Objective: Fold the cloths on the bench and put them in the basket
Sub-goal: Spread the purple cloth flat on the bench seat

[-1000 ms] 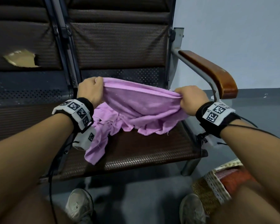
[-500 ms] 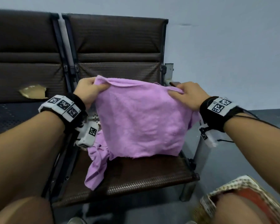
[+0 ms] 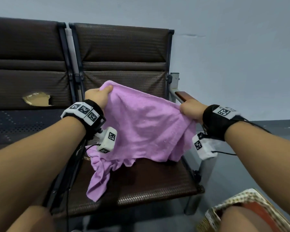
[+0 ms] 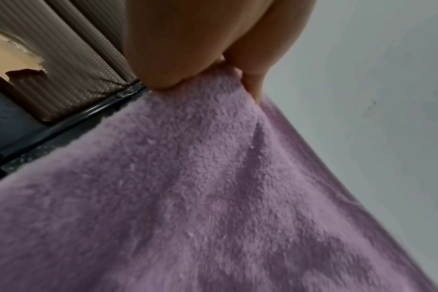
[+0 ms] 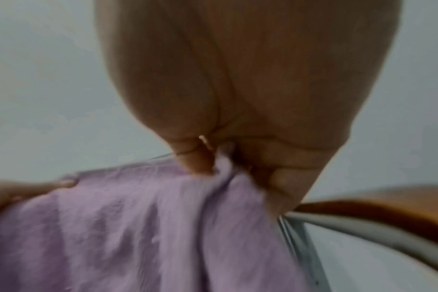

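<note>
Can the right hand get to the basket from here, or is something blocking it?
Probably yes. The basket sits on the floor below the right hand, nothing between, but that hand grips the pink cloth, shared with the left hand.

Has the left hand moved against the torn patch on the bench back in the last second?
Yes. The left hand, pinching the purple cloth, has risen: it now sits level with the torn patch, whereas before it was below it.
</note>
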`<state>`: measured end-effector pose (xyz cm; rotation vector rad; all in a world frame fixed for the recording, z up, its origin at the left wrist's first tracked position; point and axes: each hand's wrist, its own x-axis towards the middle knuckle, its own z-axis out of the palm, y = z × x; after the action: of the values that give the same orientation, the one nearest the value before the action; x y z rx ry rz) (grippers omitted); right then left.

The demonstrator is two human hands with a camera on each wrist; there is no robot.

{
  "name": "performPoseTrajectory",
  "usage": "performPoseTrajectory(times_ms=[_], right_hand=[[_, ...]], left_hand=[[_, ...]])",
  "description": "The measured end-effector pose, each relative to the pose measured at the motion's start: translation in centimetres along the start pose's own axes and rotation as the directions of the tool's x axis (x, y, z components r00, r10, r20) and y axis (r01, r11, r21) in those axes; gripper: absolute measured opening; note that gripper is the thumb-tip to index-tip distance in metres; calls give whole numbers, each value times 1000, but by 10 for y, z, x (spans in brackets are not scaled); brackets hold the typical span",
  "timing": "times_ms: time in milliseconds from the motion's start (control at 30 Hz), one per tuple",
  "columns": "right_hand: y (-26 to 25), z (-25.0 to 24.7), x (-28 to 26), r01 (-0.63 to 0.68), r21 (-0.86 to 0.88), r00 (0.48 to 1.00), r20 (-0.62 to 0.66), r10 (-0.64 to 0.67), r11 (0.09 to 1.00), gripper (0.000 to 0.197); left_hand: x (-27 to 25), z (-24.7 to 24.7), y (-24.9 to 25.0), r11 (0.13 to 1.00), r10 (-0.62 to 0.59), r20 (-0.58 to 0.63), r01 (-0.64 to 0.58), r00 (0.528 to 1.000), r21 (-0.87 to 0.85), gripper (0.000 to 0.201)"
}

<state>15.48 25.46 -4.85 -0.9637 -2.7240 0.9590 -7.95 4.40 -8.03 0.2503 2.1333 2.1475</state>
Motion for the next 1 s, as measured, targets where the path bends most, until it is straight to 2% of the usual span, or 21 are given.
performPoseTrajectory(times_ms=[33, 67, 133, 200, 300, 400, 500, 533, 567, 600, 633, 667, 700, 733, 767, 800, 833, 867, 933, 967, 1000], right_hand=[[-4, 5, 1, -14, 84, 998, -66, 19, 996, 10], [-8, 9, 2, -46, 185, 992, -104, 66, 982, 15], [-12, 18, 5, -107, 400, 990, -44, 136, 910, 30], [-17, 28, 7, -107, 558, 993, 19, 116, 823, 42], [-27, 37, 5, -106, 702, 993, 41, 108, 704, 38], [-36, 41, 1, -116, 755, 993, 69, 97, 645, 35], [-40, 41, -8, -133, 780, 985, 174, -9, 612, 37], [-40, 41, -11, -127, 768, 981, 193, -37, 628, 35], [-39, 41, -14, -101, 735, 981, 186, -55, 671, 27], [-38, 41, -15, -63, 696, 982, 171, -80, 716, 14], [-36, 41, -16, -21, 668, 981, 157, -114, 744, 11], [-33, 40, -16, 9, 647, 977, 157, -145, 763, 24], [-32, 39, -15, 32, 629, 971, 166, -174, 777, 35], [-32, 37, -16, 57, 612, 965, 168, -201, 789, 41], [-33, 35, -17, 91, 605, 958, 163, -235, 791, 44], [-33, 34, -17, 124, 597, 953, 151, -263, 793, 45], [-33, 32, -15, 153, 586, 949, 137, -284, 796, 43], [-34, 31, -14, 180, 562, 948, 120, -294, 807, 39], [-32, 27, -11, 252, 430, 952, 52, -303, 867, 21], [-29, 23, -9, 291, 307, 951, 13, -309, 906, 18], [-23, 18, -5, 308, 159, 950, -8, -311, 938, 25]], left_hand=[[0, 2, 0, 999, -40, -34, 40, 999, 1, 30], [-2, 5, 0, 997, -80, -52, 80, 995, -10, 39], [-9, 11, 1, 987, -142, -30, 139, 989, -77, 55], [-19, 20, 1, 981, -144, 24, 146, 989, -125, 46], [-48, 34, 2, 983, -110, 143, 129, 984, -133, 29], [-90, 46, 4, 995, 65, 308, -38, 949, -94, 31], [-126, 51, -2, 955, 240, 508, -296, 827, 31, 30], [-132, 52, -3, 932, 242, 571, -352, 785, 88, 29], [-136, 53, -3, 930, 207, 607, -346, 767, 121, 27], [-135, 52, -1, 957, 143, 614, -266, 777, 114, 24], [-133, 52, 1, 985, 91, 579, -159, 810, 67, 22], [-125, 52, 3, 996, 68, 498, -83, 864, 8, 19], [-116, 51, 4, 995, 93, 395, -99, 914, -7, 18], [-107, 49, 4, 989, 131, 325, -145, 937, 19, 25], [-99, 48, 4, 983, 150, 331, -175, 932, 48, 42], [-93, 48, 2, 984, 140, 411, -171, 901, 41, 62], [-88, 48, 2, 992, 107, 524, -125, 845, -1, 73], [-83, 49, 0, 997, 75, 632, -62, 771, -43, 70], [-75, 49, 0, 996, 40, 770, 38, 637, -84, 44], [-72, 50, -1, 995, 45, 786, 46, 616, -93, 34], [-67, 53, -2, 995, 58, 768, 29, 638, -99, 27]])
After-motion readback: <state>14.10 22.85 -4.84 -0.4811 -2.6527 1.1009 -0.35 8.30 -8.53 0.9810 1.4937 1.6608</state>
